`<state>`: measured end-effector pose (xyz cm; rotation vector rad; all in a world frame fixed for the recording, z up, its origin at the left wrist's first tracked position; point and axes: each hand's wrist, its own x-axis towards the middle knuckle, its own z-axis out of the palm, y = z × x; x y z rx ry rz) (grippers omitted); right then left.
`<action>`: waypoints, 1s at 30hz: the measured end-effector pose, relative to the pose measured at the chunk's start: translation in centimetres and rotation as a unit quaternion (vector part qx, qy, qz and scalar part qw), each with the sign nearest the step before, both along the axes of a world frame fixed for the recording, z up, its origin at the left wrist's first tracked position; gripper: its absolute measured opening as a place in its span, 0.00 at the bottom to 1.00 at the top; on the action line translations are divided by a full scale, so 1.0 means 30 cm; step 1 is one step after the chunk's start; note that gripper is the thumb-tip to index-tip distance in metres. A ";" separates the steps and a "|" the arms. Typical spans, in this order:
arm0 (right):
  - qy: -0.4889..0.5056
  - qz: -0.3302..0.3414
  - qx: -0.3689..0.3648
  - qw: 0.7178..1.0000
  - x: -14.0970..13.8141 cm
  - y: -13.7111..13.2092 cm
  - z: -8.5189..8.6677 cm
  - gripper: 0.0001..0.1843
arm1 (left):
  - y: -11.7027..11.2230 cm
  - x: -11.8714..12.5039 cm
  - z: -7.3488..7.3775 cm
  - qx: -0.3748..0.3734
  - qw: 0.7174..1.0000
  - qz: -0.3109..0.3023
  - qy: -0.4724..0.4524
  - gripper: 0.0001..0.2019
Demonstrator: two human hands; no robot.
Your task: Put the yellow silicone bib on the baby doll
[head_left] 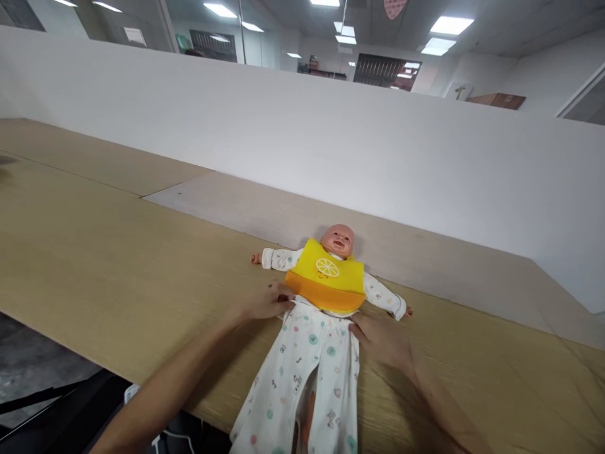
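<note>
Left hand [265, 301] is curled narrow on the waistband of the white printed trousers [302, 359]. Right hand [380, 340] lies against the opposite hip; a grip cannot be confirmed. Both forearms reach in from the near edge. The baby doll [336, 241] lies face-up, arms spread, wearing a yellow-orange bib [326, 277], on the tabletop [94, 252], head toward a white partition [283, 126].

Bright, even light from rectangular white ceiling panels [451, 25] falls on a pale wood-grain tabletop [118, 265]; soft shadows edge a clothed vinyl baby doll [336, 241]; wide-angle distortion tilts a white partition wall [283, 139].
</note>
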<state>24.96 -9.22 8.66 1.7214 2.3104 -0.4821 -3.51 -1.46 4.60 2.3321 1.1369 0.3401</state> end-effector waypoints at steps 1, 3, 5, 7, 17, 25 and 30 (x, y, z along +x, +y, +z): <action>0.000 -0.010 0.011 1.000 0.000 0.003 -0.002 0.19 | 0.001 0.001 0.001 0.007 1.000 0.010 0.000 0.10; -0.005 -0.026 0.033 0.999 -0.003 0.006 -0.005 0.19 | 0.002 0.004 0.006 0.018 1.000 0.023 0.000 0.11; -0.010 -0.035 0.059 0.998 -0.006 0.008 -0.006 0.20 | 0.002 0.009 0.013 0.028 0.999 0.038 -0.001 0.11; -0.013 -0.041 0.085 0.995 -0.008 0.009 -0.003 0.19 | 0.002 0.013 0.018 0.037 0.998 0.058 -0.009 0.11; -0.008 -0.059 0.111 0.992 -0.004 0.028 -0.023 0.17 | 0.003 0.025 0.004 0.029 0.995 0.075 -0.054 0.17; 0.021 -0.102 0.095 0.990 0.043 0.037 0.006 0.14 | -0.004 0.032 -0.006 0.133 0.973 0.139 -0.128 0.10; 0.024 -0.107 0.176 0.978 0.038 0.034 0.006 0.19 | -0.009 0.035 -0.033 0.254 0.959 0.038 -0.116 0.15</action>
